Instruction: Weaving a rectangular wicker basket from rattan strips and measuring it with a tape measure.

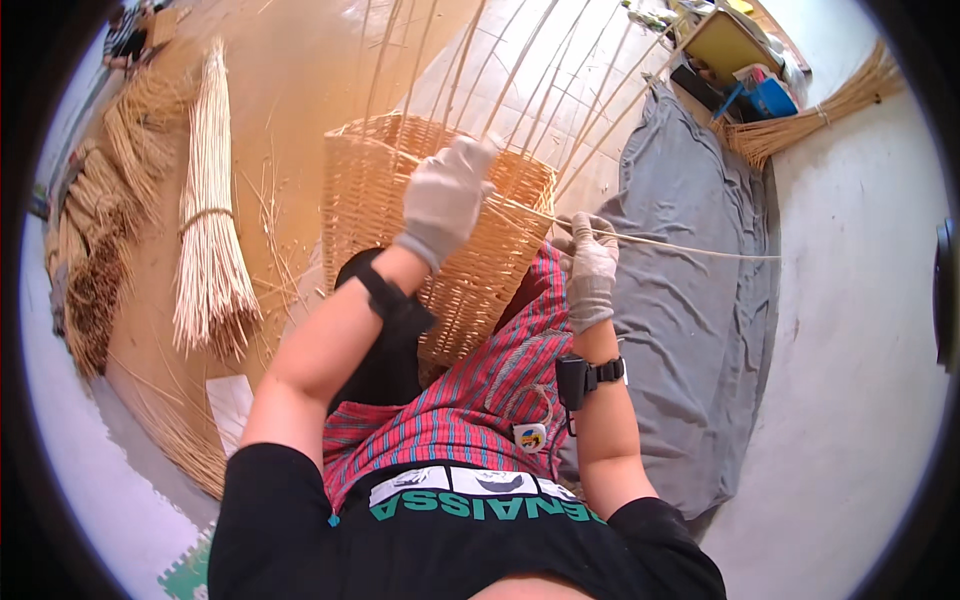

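Note:
A half-woven wicker basket (470, 270) leans on my lap, with tall upright stakes rising from its far rim. At the upper edge, my left hand (445, 195) in a pale work glove presses against the weave with curled fingers. Its fingertips are blurred near one stake, so what they grip cannot be made out. My right hand (591, 262), gloved too, sits just off the basket's right corner. Its fingers close round a long thin wicker strand (690, 246), which runs from the rim out to the right.
A tied bundle of pale rods (212, 210) lies at left, beside darker bundles (95, 240). Grey cloth (690, 330) covers something low at right. Farther back are another rod bundle (830, 110) and a blue container (768, 97). A person (125, 40) sits far left.

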A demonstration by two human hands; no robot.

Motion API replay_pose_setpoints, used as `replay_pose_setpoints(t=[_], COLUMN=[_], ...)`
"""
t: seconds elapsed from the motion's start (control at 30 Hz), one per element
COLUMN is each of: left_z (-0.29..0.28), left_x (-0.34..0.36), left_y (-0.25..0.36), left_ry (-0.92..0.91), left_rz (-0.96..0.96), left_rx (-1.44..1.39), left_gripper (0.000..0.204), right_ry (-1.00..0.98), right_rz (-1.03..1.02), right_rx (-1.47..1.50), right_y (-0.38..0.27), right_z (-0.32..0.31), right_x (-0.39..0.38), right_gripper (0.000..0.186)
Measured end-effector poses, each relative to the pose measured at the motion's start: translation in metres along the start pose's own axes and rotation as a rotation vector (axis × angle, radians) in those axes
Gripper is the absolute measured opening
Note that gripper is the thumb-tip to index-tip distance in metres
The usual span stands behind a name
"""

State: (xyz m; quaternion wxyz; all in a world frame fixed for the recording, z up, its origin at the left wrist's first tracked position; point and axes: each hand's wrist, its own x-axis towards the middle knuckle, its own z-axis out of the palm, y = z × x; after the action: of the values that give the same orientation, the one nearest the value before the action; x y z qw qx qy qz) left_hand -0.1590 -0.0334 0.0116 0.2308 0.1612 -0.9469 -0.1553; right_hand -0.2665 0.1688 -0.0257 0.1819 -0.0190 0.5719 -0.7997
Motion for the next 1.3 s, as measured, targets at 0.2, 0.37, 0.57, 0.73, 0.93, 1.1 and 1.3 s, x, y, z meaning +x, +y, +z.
replay_pose_setpoints(t=[0.2,0.37,0.57,0.73,0.93,1.1,1.3], left_z=[0.029,0.043,0.044,0.039,0.044,0.044,0.046], left_x=[-0.015,-0.018,-0.023,-0.015,-0.01,-0.008,0.003], left_y=[0.049,0.053,0.043,0.05,0.072,0.083,0.072], left_ry=[-0.224,-0.028,0.005,-0.004,-0.01,-0.013,-0.085], left_rz=[0.198,0.16,0.2,0.224,0.106,0.125,0.028], left_rx=[-0.056,-0.085,-0.045,-0.053,-0.045,0.054,0.109], left_gripper=[0.067,0.075,0.061,0.059,0.048,0.047,0.043], right_ry=[-0.005,0.057,-0.06,-0.164,-0.075,-0.132,-0.139], right_rz=[-0.125,0.026,0.171,0.268,0.232,0.05,0.098], right_rx=[-0.23,-0.242,-0.136,0.258,0.451,0.316,0.28], right_y=[-0.017,0.024,0.018,0.029,0.018,0.022,0.034], right_z=[0.026,-0.004,-0.003,-0.016,-0.047,-0.049,-0.028], right_x=[0.01,0.048,0.036,0.016,0.023,0.027,0.049], right_gripper=[0.017,0.02,0.015,0.024,0.029,0.022,0.016])
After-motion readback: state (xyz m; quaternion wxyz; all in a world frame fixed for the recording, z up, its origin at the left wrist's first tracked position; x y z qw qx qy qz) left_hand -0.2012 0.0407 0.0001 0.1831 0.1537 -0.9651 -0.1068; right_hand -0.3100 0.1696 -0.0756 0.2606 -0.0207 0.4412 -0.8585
